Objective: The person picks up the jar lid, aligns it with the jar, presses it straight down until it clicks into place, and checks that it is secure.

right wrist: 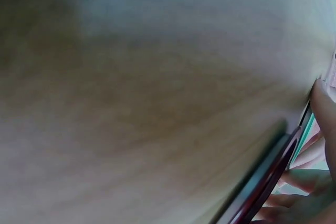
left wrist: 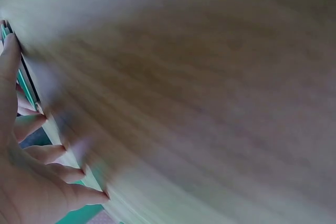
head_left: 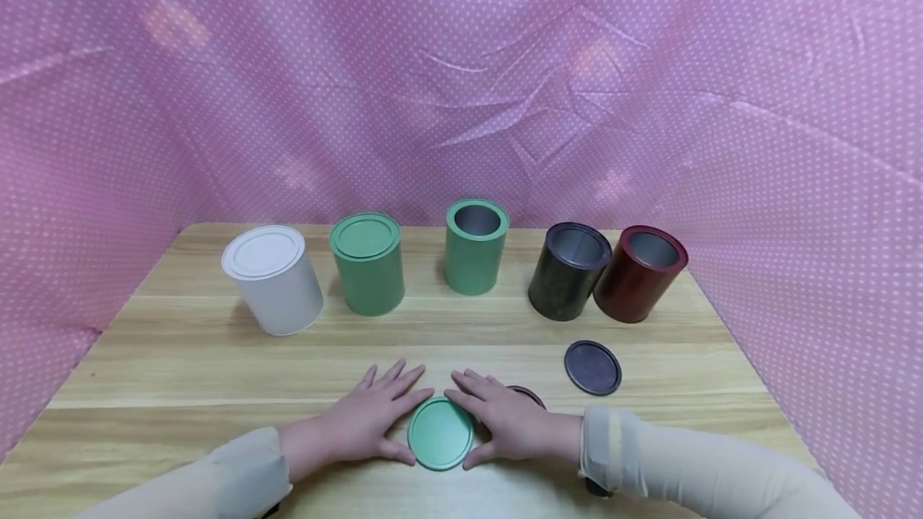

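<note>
A round green lid lies on the table between the two hands. To its left, my left hand rests with fingers spread, its thumb and forefinger at the lid's edge. My right hand mirrors it on the right side, thumb and forefinger also near the rim. Partly hidden behind the right hand is a dark red lid, which appears again in the right wrist view as a dark red rim. Beyond the right hand, a black lid lies flat.
Along the back stand a white can and a green can, both lidded. Further right are an open green can, an open black can and an open dark red can, the last two close together. Pink dotted cloth hangs around the wooden table.
</note>
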`<state>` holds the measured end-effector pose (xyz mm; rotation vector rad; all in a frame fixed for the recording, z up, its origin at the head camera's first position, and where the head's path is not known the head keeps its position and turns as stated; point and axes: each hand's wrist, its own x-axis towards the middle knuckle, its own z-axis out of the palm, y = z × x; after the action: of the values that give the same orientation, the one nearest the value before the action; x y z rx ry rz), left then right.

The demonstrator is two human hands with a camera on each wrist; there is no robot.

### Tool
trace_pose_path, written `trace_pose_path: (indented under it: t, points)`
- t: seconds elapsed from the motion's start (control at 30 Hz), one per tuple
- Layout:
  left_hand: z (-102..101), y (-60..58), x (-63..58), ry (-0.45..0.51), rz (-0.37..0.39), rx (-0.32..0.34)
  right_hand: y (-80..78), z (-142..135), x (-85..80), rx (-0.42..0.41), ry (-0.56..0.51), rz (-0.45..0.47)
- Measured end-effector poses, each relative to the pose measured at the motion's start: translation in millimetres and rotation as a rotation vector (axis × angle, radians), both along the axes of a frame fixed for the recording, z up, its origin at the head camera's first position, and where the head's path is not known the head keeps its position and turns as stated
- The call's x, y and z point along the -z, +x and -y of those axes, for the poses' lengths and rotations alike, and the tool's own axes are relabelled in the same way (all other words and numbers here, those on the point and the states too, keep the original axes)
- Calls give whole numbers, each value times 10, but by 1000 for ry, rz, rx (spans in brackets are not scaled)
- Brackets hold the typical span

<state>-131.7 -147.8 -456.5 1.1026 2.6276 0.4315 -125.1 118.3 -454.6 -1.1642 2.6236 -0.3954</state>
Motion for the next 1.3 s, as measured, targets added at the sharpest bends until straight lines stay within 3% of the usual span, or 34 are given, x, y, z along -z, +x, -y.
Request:
trace_pose_path:
  t: [0.33, 0.8, 0.97, 1.1, 1.3]
  points:
    - [-39, 5, -17, 32, -24, 22, -33, 28, -31, 15, 11, 1]
    - [-84, -42, -38, 77, 46, -20, -98, 61, -33, 10, 21, 8]
    - [-75, -64, -40, 96, 78, -43, -148, 41, -48, 11, -40, 44]
    - [-57, -108, -48, 170, 118, -49, -215, 13, -69, 13, -94, 72]
    - [-53, -190, -154, 285, 132, -58, -349, -47, -141, 9, -207, 101]
